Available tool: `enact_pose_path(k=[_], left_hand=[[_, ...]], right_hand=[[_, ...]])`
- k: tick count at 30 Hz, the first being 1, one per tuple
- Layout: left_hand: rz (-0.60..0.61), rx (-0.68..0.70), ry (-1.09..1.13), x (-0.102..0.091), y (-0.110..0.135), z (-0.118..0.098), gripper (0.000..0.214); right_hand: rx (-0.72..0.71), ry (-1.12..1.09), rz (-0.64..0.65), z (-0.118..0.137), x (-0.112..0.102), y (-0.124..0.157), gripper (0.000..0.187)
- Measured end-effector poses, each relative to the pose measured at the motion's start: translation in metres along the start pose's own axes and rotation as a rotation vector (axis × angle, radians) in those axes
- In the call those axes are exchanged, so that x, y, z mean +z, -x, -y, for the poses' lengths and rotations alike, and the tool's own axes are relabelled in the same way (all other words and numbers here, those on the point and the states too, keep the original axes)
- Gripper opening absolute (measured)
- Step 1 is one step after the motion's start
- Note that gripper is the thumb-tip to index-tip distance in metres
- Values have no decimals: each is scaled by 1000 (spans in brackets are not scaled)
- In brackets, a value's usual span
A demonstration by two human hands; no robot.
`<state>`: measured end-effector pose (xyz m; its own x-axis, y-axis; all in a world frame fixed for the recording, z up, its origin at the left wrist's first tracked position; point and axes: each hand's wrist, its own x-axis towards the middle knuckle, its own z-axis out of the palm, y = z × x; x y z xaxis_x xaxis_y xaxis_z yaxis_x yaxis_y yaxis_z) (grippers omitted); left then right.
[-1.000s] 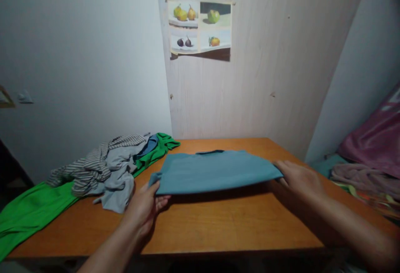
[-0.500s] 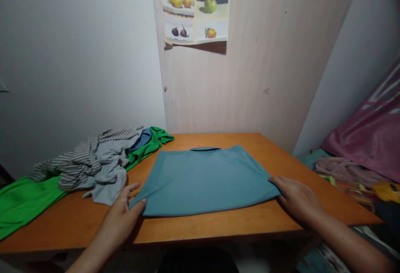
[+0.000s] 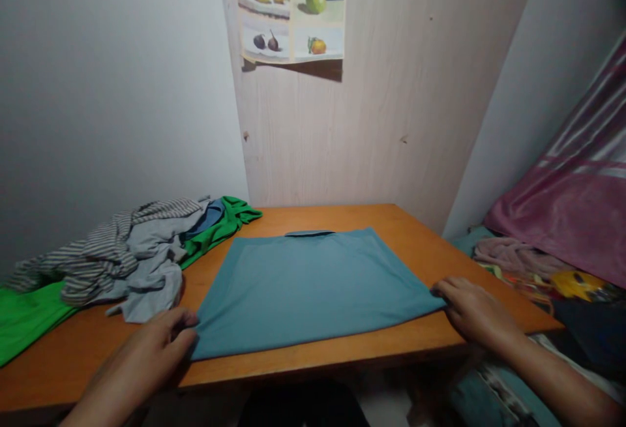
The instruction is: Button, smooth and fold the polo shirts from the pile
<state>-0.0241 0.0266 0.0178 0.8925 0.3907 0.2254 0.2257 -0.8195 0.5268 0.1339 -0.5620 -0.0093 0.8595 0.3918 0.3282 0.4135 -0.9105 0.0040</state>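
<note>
Shirt, teal, lies folded flat, left hand curled, right hand spread at its near corners.

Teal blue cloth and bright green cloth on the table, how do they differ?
The teal blue cloth lies flat mid-table; the bright green cloth is rumpled at the left. The teal one is uncovered; the green one lies partly under a striped garment. Both rest on the wooden table.

No legible txt; wall poster shows fruit pics only.
</note>
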Motion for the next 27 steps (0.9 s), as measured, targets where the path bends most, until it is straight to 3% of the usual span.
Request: enact_pose_path(k=[2, 5, 8, 12, 15, 19, 23, 27], left_hand=[[-42, 78, -98, -5, -2, -8, 29], [-102, 187, -142, -3, -5, -39, 34], [-73, 294, -88, 17, -11, -78, 42], [143, 403, -113, 53, -17, -106, 53], [296, 376, -214, 69, -15, -103, 64], [332, 328, -284, 67, -9, -84, 78], [335, 303, -328, 57, -6, -71, 87], [350, 288, -418, 45, -15, -80, 81]], right_hand=[[32, -21, -36, -9, -1, -4, 30], [58, -110, -108, -6, -5, -21, 32], [44, -246, -137, 23, -13, -47, 38], [-47, -410, -143, 78, -11, -79, 47], [-88, -378, -51, 98, 11, -92, 60], [-13, -248, 153, 85, 45, -93, 70], [49, -174, 188, 67, 62, -89, 78], [51, -157, 180, 64, 67, -88, 83]])
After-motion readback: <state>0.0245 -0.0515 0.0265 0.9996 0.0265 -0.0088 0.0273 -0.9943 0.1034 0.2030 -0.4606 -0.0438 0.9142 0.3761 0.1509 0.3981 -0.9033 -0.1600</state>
